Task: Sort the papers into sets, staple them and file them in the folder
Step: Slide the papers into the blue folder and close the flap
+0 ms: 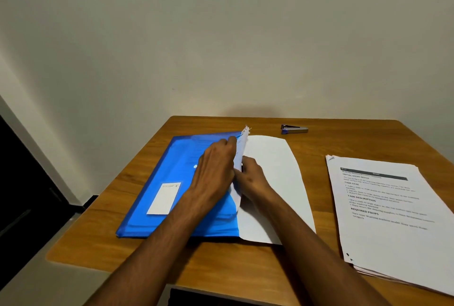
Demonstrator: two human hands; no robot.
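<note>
Wood-grain brown table [221, 269] fills the lower half of the view, pushed up against a plain pale wall [221, 35]. On its left part lies a translucent blue plastic folder [172, 158], flat, with a white rectangular label [164, 198] on its front and a small white snap button just left of the left hand. Its opening edge faces right, and there a set of white paper sheets [272, 182] sticks out, part inside the folder and part lying on the table, blank side up; the sheets' far corner curls upward at the folder's top right corner. Well apart to the right, near the table's right edge, rests a loose stack of white printed pages [393, 219] with black headings, its corners slightly fanned. Both forearms reach in from below and meet at the folder's mouth. The left hand [216, 170] lies over the blue cover, its fingers curled at the cover's right edge where the paper bends up, so its grip seems to hold that flap. The right hand [253, 178] rests on the white sheets just beside it, fingers curled toward the raised edge of the paper; whether they pinch it cannot be told. Beyond the sheets, near the wall, sits a small dark-blue and silver metal stapler [293, 129], alone.
</note>
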